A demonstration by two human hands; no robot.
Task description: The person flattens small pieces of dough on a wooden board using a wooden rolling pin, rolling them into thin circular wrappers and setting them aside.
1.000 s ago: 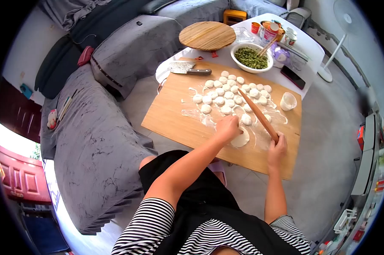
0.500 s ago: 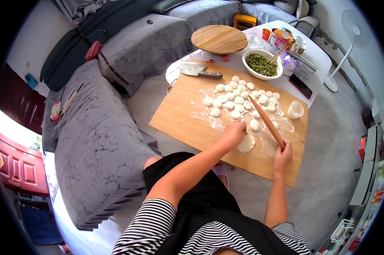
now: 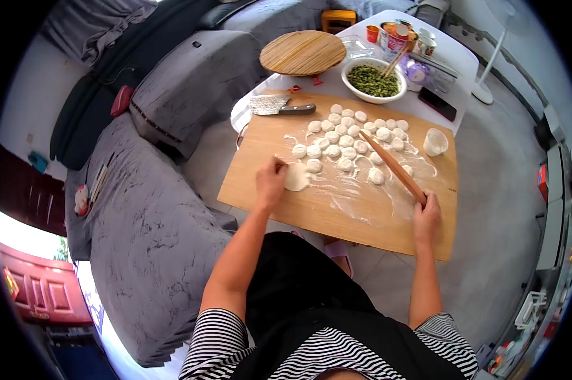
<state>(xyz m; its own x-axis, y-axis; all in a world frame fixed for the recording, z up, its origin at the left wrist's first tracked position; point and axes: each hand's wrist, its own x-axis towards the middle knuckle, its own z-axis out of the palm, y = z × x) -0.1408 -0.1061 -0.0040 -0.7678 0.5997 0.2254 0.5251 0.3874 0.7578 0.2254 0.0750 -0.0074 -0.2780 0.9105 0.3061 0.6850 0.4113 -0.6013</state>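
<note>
My left hand is over the left part of the wooden board, its fingers pinched at the edge of a flat round dough wrapper. In my right hand is the lower end of a tapered wooden rolling pin. It slants up and left, its far tip among the dough pieces. Several small floured dough pieces lie across the board's middle, with loose flour around them. A cleaver rests at the board's far left edge. A clear plastic cup stands at its right.
Behind the board, a white table holds a bowl of chopped green filling with chopsticks, a round slatted lid, a phone and several containers. A grey covered sofa lies left; a standing fan is at far right.
My left hand has moved left across the board with the dough wrapper, from near the middle to the left side. My right hand still holds the rolling pin. The view has shifted slightly.
</note>
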